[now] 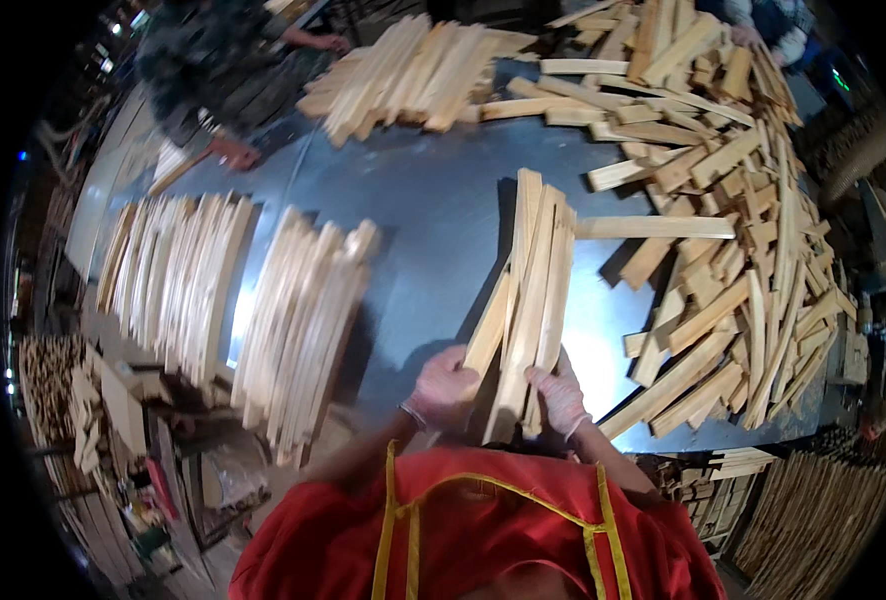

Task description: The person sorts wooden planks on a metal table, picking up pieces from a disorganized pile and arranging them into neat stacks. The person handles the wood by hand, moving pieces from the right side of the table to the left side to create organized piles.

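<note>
In front of my chest are several pale wooden slats [541, 290], pointing away from me over the metal tabletop. My right hand [561, 400], in a thin see-through glove, is closed round their near end with the thumb on top. My left hand [443, 390], gloved alike, grips a separate slat [490, 325] that slants in against the left side of the bunch. Some of its fingers are hidden by the wood. Just beyond the bunch a single slat [658, 228] lies crosswise, reaching toward the loose heap.
A loose heap of wood pieces [723, 270] covers the table's right side. Two rows of slats [303, 330] [178, 275] stand at left, a stack [413, 75] at the far side. Another person [223, 80] works at far left; a hand [748, 35] shows at far right.
</note>
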Demonstrator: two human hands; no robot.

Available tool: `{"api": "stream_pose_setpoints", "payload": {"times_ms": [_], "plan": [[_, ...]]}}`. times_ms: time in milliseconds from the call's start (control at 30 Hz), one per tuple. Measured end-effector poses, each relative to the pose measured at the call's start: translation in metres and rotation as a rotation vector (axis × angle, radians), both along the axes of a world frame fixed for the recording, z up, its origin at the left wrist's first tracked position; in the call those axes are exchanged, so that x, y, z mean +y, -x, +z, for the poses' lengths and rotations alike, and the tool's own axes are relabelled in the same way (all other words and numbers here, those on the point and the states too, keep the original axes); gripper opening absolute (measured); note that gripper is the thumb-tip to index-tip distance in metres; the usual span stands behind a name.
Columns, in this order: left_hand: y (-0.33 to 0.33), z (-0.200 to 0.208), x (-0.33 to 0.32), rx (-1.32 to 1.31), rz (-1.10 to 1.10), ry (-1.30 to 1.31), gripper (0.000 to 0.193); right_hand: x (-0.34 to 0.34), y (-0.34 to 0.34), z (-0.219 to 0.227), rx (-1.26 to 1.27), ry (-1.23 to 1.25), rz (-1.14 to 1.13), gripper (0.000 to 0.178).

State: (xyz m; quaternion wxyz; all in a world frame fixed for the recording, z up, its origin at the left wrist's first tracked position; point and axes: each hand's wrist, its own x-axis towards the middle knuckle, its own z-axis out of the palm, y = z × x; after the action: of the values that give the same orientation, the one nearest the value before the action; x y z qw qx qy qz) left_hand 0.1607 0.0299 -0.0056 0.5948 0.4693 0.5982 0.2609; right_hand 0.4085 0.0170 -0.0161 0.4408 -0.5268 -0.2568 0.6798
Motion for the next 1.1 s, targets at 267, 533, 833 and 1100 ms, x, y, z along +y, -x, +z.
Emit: {"api": "stream_pose_setpoints", "payload": {"times_ms": [267, 533, 833, 1100], "plan": [[0.11, 0.039, -0.044, -0.444, 0.519, -0.069, 0.035, 0.035, 0.075, 0.01, -0.093, -0.055, 0.019, 0.074], [0.108, 0.039, -0.06, -0.559, 0.487, -0.15, 0.039, 0.012, 0.104, 0.077, -0.926, -0.384, 0.789, 0.078], [0.038, 0.029, -0.048, -0.156, 0.216, -0.149, 0.069, 0.079, 0.023, 0.061, -0.965, -0.951, 0.917, 0.043], [-0.017, 0.035, -0.02, 0.99, -0.374, -0.123, 0.094, 0.224, -0.047, 0.117, -0.578, -0.499, 0.212, 0.095]]}}
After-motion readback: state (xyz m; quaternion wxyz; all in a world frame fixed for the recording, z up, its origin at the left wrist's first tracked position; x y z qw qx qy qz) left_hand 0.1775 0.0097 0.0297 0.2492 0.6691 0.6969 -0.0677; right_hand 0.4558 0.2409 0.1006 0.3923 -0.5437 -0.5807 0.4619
